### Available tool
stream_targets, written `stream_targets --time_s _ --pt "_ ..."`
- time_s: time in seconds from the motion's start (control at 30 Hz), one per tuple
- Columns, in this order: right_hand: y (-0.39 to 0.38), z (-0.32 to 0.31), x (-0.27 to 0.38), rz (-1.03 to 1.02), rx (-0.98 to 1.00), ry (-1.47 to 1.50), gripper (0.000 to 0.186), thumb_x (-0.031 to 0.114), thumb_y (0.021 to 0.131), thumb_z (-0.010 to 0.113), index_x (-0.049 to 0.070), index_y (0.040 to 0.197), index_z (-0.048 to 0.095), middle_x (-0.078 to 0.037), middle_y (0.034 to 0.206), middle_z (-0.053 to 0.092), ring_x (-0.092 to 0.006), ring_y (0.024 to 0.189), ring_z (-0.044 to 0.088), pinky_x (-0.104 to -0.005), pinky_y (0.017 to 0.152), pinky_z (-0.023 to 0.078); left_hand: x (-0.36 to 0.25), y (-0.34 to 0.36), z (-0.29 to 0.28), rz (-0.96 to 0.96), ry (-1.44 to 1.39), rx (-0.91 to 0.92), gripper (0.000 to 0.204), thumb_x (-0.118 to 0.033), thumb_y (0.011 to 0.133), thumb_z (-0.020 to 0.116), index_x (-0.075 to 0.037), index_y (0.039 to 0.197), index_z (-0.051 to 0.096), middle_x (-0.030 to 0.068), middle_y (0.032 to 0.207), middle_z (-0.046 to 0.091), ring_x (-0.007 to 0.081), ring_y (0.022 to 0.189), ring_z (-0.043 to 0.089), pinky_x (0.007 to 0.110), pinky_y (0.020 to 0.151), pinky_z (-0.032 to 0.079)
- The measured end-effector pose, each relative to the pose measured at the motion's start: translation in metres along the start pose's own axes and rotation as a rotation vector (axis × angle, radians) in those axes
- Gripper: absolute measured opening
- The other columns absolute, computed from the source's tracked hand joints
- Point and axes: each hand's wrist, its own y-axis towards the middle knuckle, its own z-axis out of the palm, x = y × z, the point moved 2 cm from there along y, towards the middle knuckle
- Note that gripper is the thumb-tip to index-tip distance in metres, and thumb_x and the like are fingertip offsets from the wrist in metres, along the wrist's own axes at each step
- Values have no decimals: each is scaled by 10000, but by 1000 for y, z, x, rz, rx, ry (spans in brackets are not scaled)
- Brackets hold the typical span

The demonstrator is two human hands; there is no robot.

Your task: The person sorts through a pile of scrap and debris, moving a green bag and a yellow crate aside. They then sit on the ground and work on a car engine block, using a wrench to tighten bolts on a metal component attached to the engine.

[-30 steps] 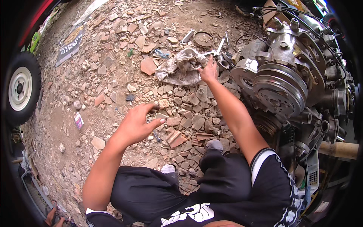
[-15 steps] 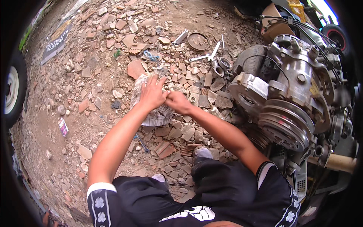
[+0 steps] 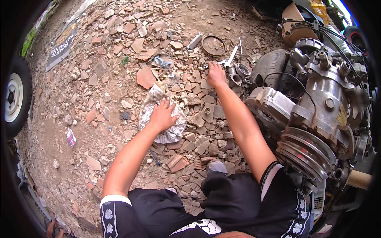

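Observation:
My left hand (image 3: 162, 116) lies flat with its fingers spread on a crumpled, greyish-white stained cloth (image 3: 172, 135) on the rubble. What lies beneath the cloth is hidden. Farther out to the right, my right hand (image 3: 216, 75) has its fingers closed over a wrench (image 3: 206, 67), whose end shows left of the fingertips. Just right of them lies another silver wrench (image 3: 233, 56). Round metal fittings (image 3: 242, 70) sit close by on the stones. Behind the hand is a rusty round metal dish (image 3: 213, 45), with a further wrench (image 3: 194, 41) to its left.
A large metal engine part with grooved pulleys (image 3: 305, 154) fills the right side, beside a tyre (image 3: 270, 65). A cardboard box (image 3: 295, 25) stands at the back right. Broken tile and stones cover the ground. Another tool (image 3: 154, 157) lies near my feet; a wheel (image 3: 15, 96) is far left.
My right hand has left the cloth and moved away and right to the wrenches. My left hand has flattened onto the cloth, slightly nearer me. The view has shifted a little.

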Motion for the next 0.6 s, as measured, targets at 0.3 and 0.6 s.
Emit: stream_targets --time_s 0.3,0.6 --pt "30 14 66 82 -225 218 390 266 965 567 174 1341 617 -81 1382 574 -253 1345 478 -554 1156 236 16 2 0 58 62 -19 627 -489 975 577 -277 1544 417 66 1680 224 222 1547 209 469 1212 259" --pt "96 21 100 -207 28 -129 464 200 993 451 226 1449 531 -72 1564 440 -255 1420 424 -530 1077 387 22 0 13 62 150 -70 622 -425 989 577 -334 1566 362 33 1688 208 194 1555 184 450 1218 217"
